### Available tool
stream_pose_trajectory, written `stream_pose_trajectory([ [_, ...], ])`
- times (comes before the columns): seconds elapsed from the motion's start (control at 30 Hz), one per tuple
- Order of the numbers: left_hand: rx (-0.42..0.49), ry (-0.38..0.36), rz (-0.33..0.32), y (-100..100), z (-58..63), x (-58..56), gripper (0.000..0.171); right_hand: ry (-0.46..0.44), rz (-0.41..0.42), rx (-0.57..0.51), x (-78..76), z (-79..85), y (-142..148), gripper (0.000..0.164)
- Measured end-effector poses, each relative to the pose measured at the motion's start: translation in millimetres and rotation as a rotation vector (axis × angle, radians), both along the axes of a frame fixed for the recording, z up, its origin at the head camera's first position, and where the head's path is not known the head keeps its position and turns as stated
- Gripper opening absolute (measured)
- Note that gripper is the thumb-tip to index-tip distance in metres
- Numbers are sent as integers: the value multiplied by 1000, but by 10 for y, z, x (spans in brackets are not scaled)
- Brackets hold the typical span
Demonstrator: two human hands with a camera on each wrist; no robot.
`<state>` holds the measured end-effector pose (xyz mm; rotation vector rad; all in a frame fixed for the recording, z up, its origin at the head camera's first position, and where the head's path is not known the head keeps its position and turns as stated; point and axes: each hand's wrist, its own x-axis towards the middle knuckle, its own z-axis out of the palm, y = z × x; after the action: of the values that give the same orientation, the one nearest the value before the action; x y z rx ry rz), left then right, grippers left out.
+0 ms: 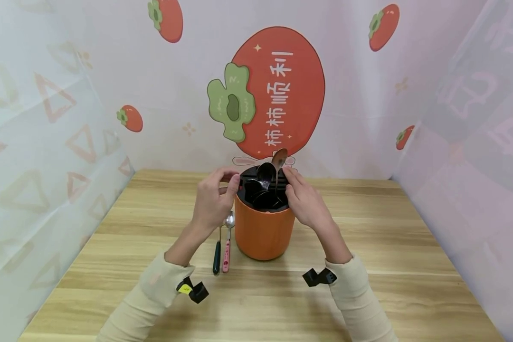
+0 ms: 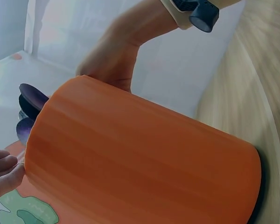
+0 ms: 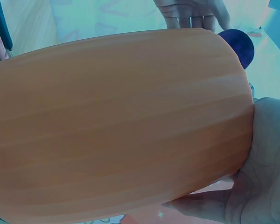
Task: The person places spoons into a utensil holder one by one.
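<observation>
An orange utensil holder (image 1: 263, 232) with a black top insert (image 1: 249, 176) stands upright on the table. From it rise a copper-coloured spoon (image 1: 280, 156) and a dark, shiny spoon (image 1: 266, 172), bowls up. My left hand (image 1: 213, 197) grips the left rim, thumb and fingers bent towards it. Opposite, my right hand (image 1: 305, 202) holds the right rim, its fingers reaching over the back edge. The orange wall fills much of both wrist views and hides part of each hand. A pink-handled spoon (image 1: 226, 256) and a dark-green-handled utensil (image 1: 216, 259) lie left of the holder.
The wood-grain table (image 1: 367, 285) runs back to a printed cloth wall (image 1: 346, 118) with persimmon pictures. Cloth side walls stand at left and right. Small black cameras (image 1: 320, 277) sit on both sleeve cuffs.
</observation>
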<state>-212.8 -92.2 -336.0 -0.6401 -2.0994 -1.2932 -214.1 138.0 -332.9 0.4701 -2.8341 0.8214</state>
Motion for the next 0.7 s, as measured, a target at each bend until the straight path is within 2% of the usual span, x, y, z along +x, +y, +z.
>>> stream_pose_trajectory([
  [0.37, -22, -32, 54, -112, -83, 35, 21, -1, 2, 0, -1, 15, 2, 50],
  [0.7, -117, -163, 75, -238, -300, 56, 16, -3, 3, -5, 4, 19, 0, 50],
])
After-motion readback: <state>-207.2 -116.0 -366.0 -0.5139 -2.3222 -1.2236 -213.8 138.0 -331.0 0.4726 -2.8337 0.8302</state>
